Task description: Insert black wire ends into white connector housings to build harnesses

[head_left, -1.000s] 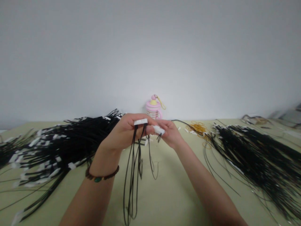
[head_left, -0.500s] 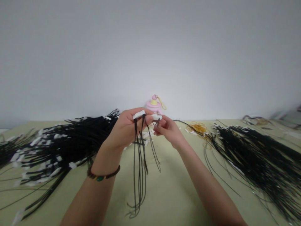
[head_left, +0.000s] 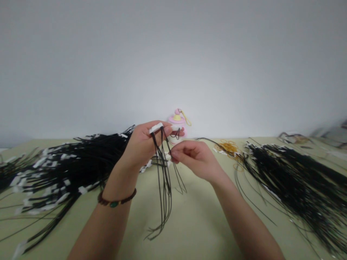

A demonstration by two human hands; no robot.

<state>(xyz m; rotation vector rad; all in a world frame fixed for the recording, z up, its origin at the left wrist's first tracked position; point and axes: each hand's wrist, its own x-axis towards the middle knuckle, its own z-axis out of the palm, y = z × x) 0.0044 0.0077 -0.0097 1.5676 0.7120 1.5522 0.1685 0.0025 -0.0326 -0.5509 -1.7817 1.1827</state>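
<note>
Left hand (head_left: 141, 144) raised just in front of pink trinket (head_left: 177, 122), fingers closed, pinching white tags (head_left: 156, 127). Black cords (head_left: 165, 180) hang from the tags, loose ends trailing down to counter (head_left: 195, 224).

Right hand (head_left: 193, 159) just below and right of trinket, fingertips pressed together at the strands; cannot tell if one is caught.

Judgement: cords light, limp, thin, tangle-prone, likely slippery. Tags small and stiff, so the best hold; pinch there or on the cord just beneath.

Tagged cord heap (head_left: 62, 166) left of trinket, second heap (head_left: 292, 177) and rubber bands (head_left: 229, 146) to its right.
</note>
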